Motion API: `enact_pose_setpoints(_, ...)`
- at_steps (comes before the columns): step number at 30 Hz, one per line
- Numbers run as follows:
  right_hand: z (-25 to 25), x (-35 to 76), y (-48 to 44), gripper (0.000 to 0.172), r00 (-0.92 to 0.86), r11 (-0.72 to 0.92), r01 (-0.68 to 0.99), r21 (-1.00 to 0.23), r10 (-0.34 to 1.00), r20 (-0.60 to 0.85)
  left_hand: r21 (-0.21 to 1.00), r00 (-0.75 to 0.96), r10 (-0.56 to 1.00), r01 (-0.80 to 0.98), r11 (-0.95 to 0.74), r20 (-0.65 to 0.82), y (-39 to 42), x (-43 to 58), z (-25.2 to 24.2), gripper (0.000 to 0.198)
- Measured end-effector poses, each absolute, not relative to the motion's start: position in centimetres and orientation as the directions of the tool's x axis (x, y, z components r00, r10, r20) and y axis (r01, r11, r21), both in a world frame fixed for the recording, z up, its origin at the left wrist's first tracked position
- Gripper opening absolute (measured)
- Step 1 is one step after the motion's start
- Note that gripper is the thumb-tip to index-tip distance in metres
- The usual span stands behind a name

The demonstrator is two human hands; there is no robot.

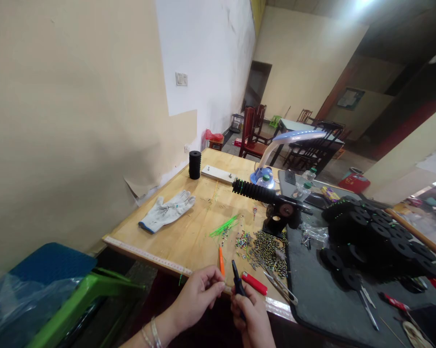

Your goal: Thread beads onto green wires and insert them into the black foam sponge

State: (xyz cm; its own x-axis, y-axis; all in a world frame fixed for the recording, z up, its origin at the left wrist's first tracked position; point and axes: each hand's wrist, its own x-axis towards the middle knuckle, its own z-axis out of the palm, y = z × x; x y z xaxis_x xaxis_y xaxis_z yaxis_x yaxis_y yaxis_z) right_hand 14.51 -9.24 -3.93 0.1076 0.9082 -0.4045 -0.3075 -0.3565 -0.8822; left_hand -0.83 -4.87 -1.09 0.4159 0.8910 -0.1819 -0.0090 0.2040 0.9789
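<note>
My left hand (pixel 201 292) is at the table's front edge, thumb and fingertips pinched together. What they hold, if anything, is too small to make out. Just beyond those fingertips lies a slim orange tool (pixel 221 261). Beside it, my right hand (pixel 252 311) is wrapped round a slender dark tool (pixel 238 280) with a black tip pointing up and away. A red lighter-like cylinder (pixel 254 283) rests near the right knuckles. Further in are bright green strands (pixel 225 225), small coloured beads (pixel 242 241) and a spread of small dark-and-gold pieces (pixel 268 249).
A black clamp-like device (pixel 283 212) holds a ridged black rod (pixel 254 190). Scissors (pixel 281 285) lie by the dark mat (pixel 312 299), which bears many black spools (pixel 377 232). A white glove (pixel 167 211), black spool (pixel 195 165) and blue lamp (pixel 263 176) stand further off.
</note>
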Motion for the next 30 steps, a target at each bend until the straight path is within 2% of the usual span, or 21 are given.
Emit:
enact_pose_setpoints(3,-3.8,15.9,-9.5,0.021,0.157,-0.218,0.048,-0.975,0.965,-0.208,0.97,0.393,0.892,0.01,0.241,-0.226,-4.6,-0.8,-1.2,0.028)
enact_pose_setpoints(5,-3.5,17.9,-10.0,0.023,0.173,-0.101,0.319,-0.942,0.984,-0.047,0.966,0.376,0.893,0.032,0.255,-0.248,-4.3,-0.9,-1.4,0.027)
enact_pose_setpoints(7,-3.3,21.0,-10.7,0.03,0.22,-0.068,0.524,-0.849,0.974,0.057,0.964,0.373,0.89,0.054,0.261,-0.262,-4.1,-1.1,-1.6,0.029)
enact_pose_setpoints(10,-3.8,26.9,-11.8,0.038,0.459,-0.234,0.743,-0.628,0.86,0.224,0.961,0.408,0.873,0.048,0.273,-0.269,-4.1,-1.3,-1.9,0.032)
enact_pose_setpoints(11,-4.2,28.9,-12.1,0.039,0.482,-0.286,0.795,-0.535,0.833,0.27,0.958,0.417,0.866,0.044,0.283,-0.275,-4.1,-1.3,-1.9,0.033)
enact_pose_setpoints(15,-6.4,34.5,-13.1,0.039,0.406,-0.351,0.914,-0.205,0.815,0.415,0.954,0.408,0.866,0.041,0.297,-0.288,-4.3,-1.3,-1.6,0.036)
enact_pose_setpoints(19,-6.9,35.1,-13.4,0.041,0.311,-0.337,0.941,-0.03,0.829,0.464,0.968,0.341,0.907,0.041,0.248,-0.247,-4.3,-1.2,-1.0,0.038)
enact_pose_setpoints(21,-6.3,34.0,-13.2,0.043,0.259,-0.295,0.955,-0.017,0.81,0.527,0.973,0.304,0.924,0.055,0.225,-0.231,-4.3,-1.2,-0.8,0.038)
enact_pose_setpoints(24,-5.2,31.6,-12.4,0.034,0.098,-0.083,0.995,-0.052,0.81,0.578,0.974,0.291,0.93,0.061,0.217,-0.226,-4.4,-1.2,-0.9,0.036)
enact_pose_setpoints(27,-5.0,29.5,-11.2,0.021,-0.063,0.124,0.989,-0.077,0.837,0.544,0.976,0.291,0.932,0.051,0.211,-0.217,-4.5,-1.2,-1.0,0.036)
enact_pose_setpoints(30,-5.6,28.6,-10.0,0.017,-0.099,0.156,0.985,-0.071,0.856,0.507,0.975,0.268,0.937,0.037,0.221,-0.223,-4.6,-1.2,-0.6,0.037)
